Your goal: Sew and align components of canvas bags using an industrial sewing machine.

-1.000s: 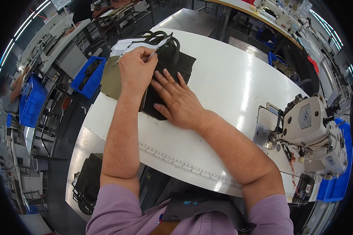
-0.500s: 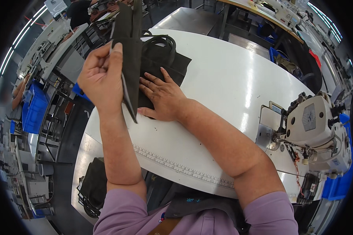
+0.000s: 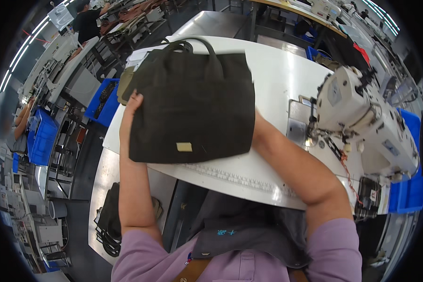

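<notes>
A dark fabric handbag (image 3: 192,113) with looped handles and a small pale tag near its lower edge is spread out facing me, above the white table. My left hand (image 3: 133,104) grips its left side, thumb on the front and the other fingers mostly behind. At the right edge of the bag my right forearm (image 3: 282,145) runs in behind the fabric. The bag hides my right hand, so its fingers do not show. An olive piece of fabric (image 3: 125,84) sticks out past the bag's left side.
A white sewing machine (image 3: 350,105) stands at the right of the white table (image 3: 272,80). A printed ruler (image 3: 230,178) runs along the near edge. More dark bags (image 3: 109,218) lie on a lower shelf at left. Blue bins (image 3: 99,105) stand beyond the left side.
The dark fabric, held edge-on and upright by my left hand, is now spread flat toward me. My right hand, which lay flat on a dark bag on the table, has gone behind it.
</notes>
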Action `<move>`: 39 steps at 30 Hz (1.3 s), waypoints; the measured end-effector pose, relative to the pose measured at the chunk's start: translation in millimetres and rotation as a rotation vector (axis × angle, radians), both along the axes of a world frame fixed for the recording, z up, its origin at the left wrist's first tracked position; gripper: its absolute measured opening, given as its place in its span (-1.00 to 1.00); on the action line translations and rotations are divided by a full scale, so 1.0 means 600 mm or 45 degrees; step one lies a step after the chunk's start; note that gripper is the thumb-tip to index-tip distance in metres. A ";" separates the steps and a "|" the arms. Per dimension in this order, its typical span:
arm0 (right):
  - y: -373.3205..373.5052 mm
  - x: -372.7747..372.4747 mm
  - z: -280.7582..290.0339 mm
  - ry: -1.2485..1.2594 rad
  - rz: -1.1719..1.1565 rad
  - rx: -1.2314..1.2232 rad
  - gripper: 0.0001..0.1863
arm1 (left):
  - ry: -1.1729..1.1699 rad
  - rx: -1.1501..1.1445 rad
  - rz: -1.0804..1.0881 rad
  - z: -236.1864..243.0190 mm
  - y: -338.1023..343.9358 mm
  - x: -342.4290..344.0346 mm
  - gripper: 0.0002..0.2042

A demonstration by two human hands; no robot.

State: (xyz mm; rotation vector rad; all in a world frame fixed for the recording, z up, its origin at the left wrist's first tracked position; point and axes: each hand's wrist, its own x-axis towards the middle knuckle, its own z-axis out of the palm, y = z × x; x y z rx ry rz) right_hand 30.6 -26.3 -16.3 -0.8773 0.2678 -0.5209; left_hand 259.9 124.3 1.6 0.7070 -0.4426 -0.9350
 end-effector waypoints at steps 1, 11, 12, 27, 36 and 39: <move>0.003 -0.027 -0.008 0.093 -0.122 0.224 -0.32 | -0.162 0.191 0.005 -0.051 0.013 0.029 -0.57; 0.073 -0.294 -0.026 0.579 -0.411 -0.723 -0.60 | -0.960 0.567 -0.121 -0.065 -0.006 -0.103 -0.52; 0.084 -0.298 0.000 0.579 -0.421 -0.718 -0.60 | -0.965 0.566 -0.130 -0.077 -0.006 -0.098 -0.52; 0.029 -0.457 0.002 1.188 -0.855 -1.888 -0.68 | -2.284 -0.205 -0.057 0.000 -0.075 -0.337 -0.83; -0.065 -0.478 -0.051 1.456 -1.018 -2.230 -0.71 | -2.380 0.064 -0.365 -0.058 -0.134 -0.434 -0.70; -0.064 -0.479 -0.057 1.435 -1.042 -2.229 -0.77 | -2.304 0.070 -0.379 -0.061 -0.140 -0.432 -0.73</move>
